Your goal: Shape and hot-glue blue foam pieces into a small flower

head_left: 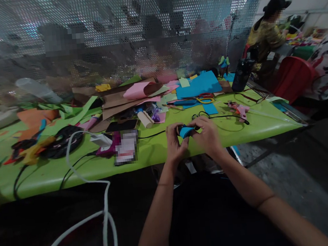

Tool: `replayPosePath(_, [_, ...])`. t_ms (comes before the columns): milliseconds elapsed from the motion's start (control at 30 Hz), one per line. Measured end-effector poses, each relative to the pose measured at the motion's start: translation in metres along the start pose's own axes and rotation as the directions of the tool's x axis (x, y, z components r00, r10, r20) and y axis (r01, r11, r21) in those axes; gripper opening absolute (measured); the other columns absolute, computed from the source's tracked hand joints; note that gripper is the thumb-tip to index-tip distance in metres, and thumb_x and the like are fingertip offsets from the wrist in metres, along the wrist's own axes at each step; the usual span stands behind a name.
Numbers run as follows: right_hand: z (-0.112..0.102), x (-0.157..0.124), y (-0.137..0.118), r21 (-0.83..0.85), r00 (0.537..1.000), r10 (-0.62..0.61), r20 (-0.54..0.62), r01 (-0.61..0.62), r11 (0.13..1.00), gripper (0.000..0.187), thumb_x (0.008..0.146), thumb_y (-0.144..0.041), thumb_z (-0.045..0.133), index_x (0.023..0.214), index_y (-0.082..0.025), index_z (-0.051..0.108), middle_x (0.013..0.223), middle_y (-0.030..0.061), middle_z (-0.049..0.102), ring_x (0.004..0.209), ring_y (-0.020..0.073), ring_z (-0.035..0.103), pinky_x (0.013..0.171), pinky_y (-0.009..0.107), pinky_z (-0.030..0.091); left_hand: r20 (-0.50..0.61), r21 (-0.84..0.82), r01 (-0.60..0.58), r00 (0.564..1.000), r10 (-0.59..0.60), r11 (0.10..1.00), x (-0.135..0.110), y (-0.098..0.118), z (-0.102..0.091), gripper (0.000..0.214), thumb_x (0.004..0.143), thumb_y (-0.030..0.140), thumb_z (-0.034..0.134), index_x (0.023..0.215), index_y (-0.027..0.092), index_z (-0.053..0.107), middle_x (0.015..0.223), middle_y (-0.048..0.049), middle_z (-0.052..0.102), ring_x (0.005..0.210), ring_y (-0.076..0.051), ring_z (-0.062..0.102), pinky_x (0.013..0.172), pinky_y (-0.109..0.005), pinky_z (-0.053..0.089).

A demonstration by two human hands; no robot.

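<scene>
Two-handed, holding a small, curved blue piece (pixel 186 131) near the front edge of the green worktop (pixel 256 127), clasped at its left side in the grip of the left hand (pixel 174 143) and pinched at its right end in the grip of the right hand (pixel 210 135). Farther back, strewn with blue sheets (pixel 197 84), yellow-handled scissors (pixel 205 100) and a pale tube (pixel 145 119); toward the right, set with a pink glue gun (pixel 242 111) and a dark bottle (pixel 241 75), and crossed by a thin black cord (pixel 228 116).
</scene>
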State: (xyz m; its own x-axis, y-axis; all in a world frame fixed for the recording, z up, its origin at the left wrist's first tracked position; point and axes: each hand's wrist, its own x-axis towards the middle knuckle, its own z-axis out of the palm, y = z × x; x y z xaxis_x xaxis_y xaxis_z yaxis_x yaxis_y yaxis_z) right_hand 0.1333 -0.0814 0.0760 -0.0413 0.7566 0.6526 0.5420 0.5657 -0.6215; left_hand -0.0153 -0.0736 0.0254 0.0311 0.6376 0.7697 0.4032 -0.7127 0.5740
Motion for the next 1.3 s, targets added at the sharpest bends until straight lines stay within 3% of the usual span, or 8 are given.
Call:
replayPosePath(167, [-0.004, 0.002, -0.004, -0.171, 0.992, -0.120, 0.042, 0.126, 0.977, 0.018, 0.084, -0.009, 0.063, 0.089, -0.022, 0.074, 0.093, 0.0064, 0.073, 0.094, 0.0239, 0.064, 0.086, 0.036, 0.046, 0.017, -0.065, 0.040, 0.999, -0.039, 0.997, -0.001, 0.000, -0.001, 0.047, 0.094, 0.063, 0.047, 0.121, 0.024, 0.053, 0.109, -0.0080, 0.057, 0.099, -0.023, 0.054, 0.086, -0.038, 0.045])
replayPosePath(433, [-0.012, 0.013, -0.003, -0.373, 0.942, -0.264, 0.204, 0.325, 0.869, 0.012, 0.090, -0.014, 0.063, 0.090, -0.022, 0.071, 0.095, 0.0060, 0.073, 0.093, 0.0234, 0.059, 0.082, 0.035, 0.037, 0.011, -0.114, 0.047, 0.999, -0.046, 0.992, -0.006, -0.007, 0.002, 0.052, 0.094, 0.064, 0.048, 0.127, 0.025, 0.050, 0.115, -0.0089, 0.055, 0.104, -0.023, 0.055, 0.089, -0.038, 0.048])
replayPosePath(700, [-0.023, 0.024, -0.006, -0.419, 0.870, -0.371, 0.325, 0.484, 0.768, 0.009, 0.093, -0.016, 0.062, 0.091, -0.021, 0.069, 0.092, 0.0057, 0.070, 0.092, 0.0231, 0.054, 0.078, 0.036, 0.031, -0.005, -0.127, 0.036, 0.999, -0.037, 0.991, -0.006, -0.008, 0.004, 0.051, 0.094, 0.063, 0.048, 0.128, 0.025, 0.048, 0.112, -0.0073, 0.054, 0.099, -0.021, 0.056, 0.084, -0.036, 0.049])
replayPosePath(1100, [-0.030, 0.040, -0.014, -0.449, 0.775, -0.441, 0.453, 0.625, 0.639, 0.015, 0.096, -0.013, 0.056, 0.089, -0.018, 0.069, 0.088, 0.0076, 0.068, 0.089, 0.0234, 0.052, 0.074, 0.036, 0.029, 0.012, -0.124, 0.057, 0.998, -0.056, 0.991, -0.006, -0.009, 0.004, 0.052, 0.094, 0.064, 0.048, 0.127, 0.024, 0.047, 0.112, -0.0069, 0.053, 0.099, -0.021, 0.054, 0.085, -0.037, 0.049])
replayPosePath(1300, [-0.032, 0.046, -0.015, -0.412, 0.746, -0.416, 0.520, 0.646, 0.643, 0.015, 0.096, -0.013, 0.055, 0.092, -0.018, 0.070, 0.091, 0.0086, 0.069, 0.090, 0.0237, 0.052, 0.075, 0.037, 0.029, 0.043, -0.132, 0.119, 0.993, -0.114, 0.984, -0.006, -0.006, 0.003, 0.054, 0.092, 0.066, 0.049, 0.126, 0.024, 0.047, 0.111, -0.0075, 0.053, 0.099, -0.022, 0.054, 0.086, -0.038, 0.049])
